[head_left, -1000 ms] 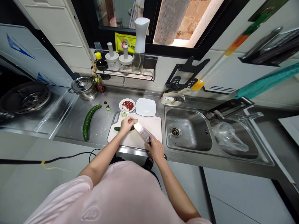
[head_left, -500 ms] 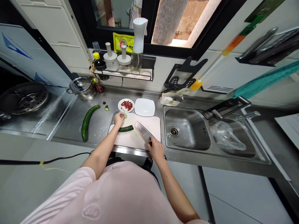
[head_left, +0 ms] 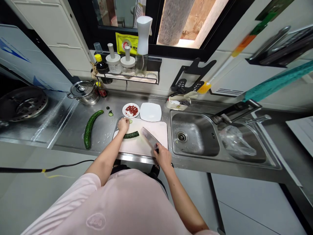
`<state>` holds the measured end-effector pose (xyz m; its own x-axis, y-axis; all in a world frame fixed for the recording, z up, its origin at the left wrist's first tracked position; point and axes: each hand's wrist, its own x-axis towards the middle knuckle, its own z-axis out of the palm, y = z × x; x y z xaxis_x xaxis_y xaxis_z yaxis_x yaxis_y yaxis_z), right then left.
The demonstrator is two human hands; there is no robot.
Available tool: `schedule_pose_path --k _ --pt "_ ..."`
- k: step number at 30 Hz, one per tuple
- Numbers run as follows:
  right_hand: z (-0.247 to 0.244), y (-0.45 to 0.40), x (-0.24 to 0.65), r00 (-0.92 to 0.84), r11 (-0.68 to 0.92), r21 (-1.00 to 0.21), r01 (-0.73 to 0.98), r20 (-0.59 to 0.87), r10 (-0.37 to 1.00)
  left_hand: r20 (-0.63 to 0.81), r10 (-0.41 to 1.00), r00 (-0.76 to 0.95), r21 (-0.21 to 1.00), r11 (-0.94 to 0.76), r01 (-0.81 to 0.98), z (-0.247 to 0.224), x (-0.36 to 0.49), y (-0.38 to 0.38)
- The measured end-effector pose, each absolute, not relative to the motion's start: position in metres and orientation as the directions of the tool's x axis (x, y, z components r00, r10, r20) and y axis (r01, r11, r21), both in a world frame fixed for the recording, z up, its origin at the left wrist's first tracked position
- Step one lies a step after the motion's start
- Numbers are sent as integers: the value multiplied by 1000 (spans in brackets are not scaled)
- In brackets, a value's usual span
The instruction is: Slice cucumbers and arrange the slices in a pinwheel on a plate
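Note:
My right hand point(head_left: 163, 156) is wrapped round the handle of a kitchen knife point(head_left: 149, 137), its wide blade slanting over the white cutting board point(head_left: 146, 147). At the board's far left corner, my left hand point(head_left: 123, 125) has its fingers drawn together; what they pinch, if anything, is hidden. A pale cucumber slice point(head_left: 130, 121) lies right beside those fingertips. Between my left wrist and the blade rests a cut length of cucumber point(head_left: 132, 134), its left end behind the wrist. A whole cucumber point(head_left: 91, 129) lies on the steel counter to the left.
Behind the board stand a small plate of chopped red pieces point(head_left: 131, 110) and a white square plate point(head_left: 150, 112). Cucumber ends point(head_left: 110, 113) and a lidded pot point(head_left: 83, 92) are at left. A sink point(head_left: 195, 135) adjoins the board on the right. Jars point(head_left: 113, 64) line the wall shelf.
The whole view has shifted slightly. My left hand has drawn a little left from the cucumber slice. The knife and the cut cucumber stay in place on the board.

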<state>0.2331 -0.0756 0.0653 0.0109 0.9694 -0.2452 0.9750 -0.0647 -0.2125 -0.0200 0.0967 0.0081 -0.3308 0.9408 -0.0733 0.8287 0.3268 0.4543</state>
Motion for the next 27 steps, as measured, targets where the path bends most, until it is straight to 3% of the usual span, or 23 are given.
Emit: schedule_pose_path --k 9,27 --pt "64 -74 232 -11 -41 -225 973 -227 974 -73 935 -347 428 344 836 6 -21 97" --pt "66 -75 229 -19 -41 -235 971 -247 969 -35 918 -395 598 336 728 20 -28 60"
